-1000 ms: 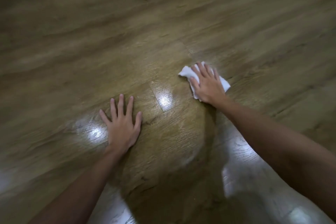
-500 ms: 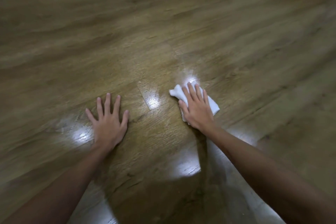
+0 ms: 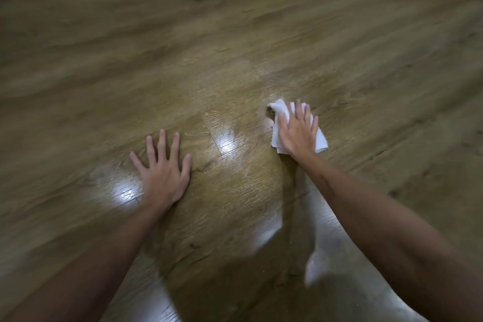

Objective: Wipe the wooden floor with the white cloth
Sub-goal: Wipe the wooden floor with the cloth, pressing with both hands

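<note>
Floor [image 3: 235, 34], one wooden expanse, lies under your two hands. Your left hand [image 3: 163, 168] rests flat, fingers spread apart. Your right hand [image 3: 298, 133] presses one white cloth [image 3: 278, 110] down, fingers straight and slightly apart; cloth pokes out beyond the fingertips.

Bare wooden floor [image 3: 261, 34] lies open all around the white cloth [image 3: 321, 141]. The left hand [image 3: 163, 172], flat on the floor, blocks the near left.
</note>
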